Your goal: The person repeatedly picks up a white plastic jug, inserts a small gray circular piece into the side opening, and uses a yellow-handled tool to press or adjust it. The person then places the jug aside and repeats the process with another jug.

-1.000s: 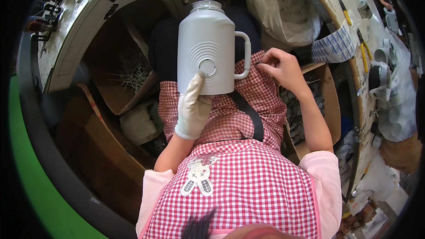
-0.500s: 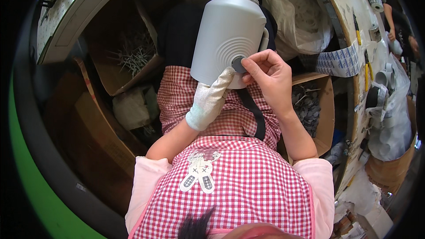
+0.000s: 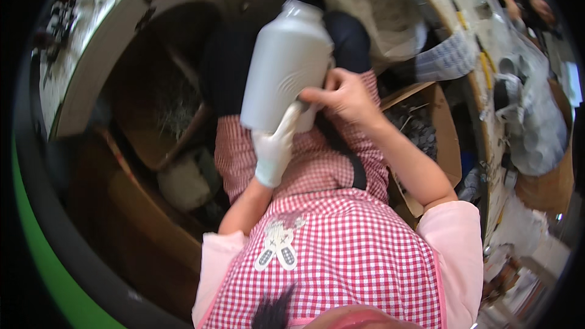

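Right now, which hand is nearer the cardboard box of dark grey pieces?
Right. The right hand, at the jug, is left of the box; the gloved left hand, also there, is farther left.

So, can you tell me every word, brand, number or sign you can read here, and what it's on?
There are none I can read.
White strip with blue print, upper right: too blurred.
Pale mark on the dark rim, lower left: too small and blurred to tell if it's writing.
Silvery-grey jug: no writing shows.
Rabbit patch on the apron: no readable words.
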Available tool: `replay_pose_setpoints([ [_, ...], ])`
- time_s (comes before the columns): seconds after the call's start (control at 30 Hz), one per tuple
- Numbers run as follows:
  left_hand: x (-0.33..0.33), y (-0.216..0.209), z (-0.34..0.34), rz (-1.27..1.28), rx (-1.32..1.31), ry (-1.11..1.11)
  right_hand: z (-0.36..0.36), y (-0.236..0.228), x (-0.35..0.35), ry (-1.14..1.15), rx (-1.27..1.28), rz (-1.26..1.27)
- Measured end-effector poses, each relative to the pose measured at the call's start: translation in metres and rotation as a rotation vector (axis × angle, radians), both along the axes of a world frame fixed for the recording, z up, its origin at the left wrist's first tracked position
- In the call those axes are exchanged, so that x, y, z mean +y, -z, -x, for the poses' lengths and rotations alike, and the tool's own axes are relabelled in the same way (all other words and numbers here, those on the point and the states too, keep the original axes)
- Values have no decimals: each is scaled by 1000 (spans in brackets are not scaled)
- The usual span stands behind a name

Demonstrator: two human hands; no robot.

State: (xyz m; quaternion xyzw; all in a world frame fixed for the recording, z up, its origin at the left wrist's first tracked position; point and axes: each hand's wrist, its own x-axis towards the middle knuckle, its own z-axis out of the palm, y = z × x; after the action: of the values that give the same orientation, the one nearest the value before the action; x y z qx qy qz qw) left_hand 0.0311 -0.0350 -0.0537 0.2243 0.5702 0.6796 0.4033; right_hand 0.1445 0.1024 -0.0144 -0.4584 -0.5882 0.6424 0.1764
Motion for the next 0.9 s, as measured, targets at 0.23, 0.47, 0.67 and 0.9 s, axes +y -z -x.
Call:
replay_pose_setpoints([
  [0.23, 16, 9, 30, -273, 1148, -46, 11, 15, 19, 52, 107, 99],
  [0.47, 10, 22, 16, -171, 34, -10, 11, 12, 29, -162, -40, -369],
  [0.67, 8, 30, 36, -250, 798, 57, 5, 14, 26, -119, -27, -228],
  [0.9, 11, 8, 27, -221, -203, 43, 18, 28, 11, 2, 17, -544],
])
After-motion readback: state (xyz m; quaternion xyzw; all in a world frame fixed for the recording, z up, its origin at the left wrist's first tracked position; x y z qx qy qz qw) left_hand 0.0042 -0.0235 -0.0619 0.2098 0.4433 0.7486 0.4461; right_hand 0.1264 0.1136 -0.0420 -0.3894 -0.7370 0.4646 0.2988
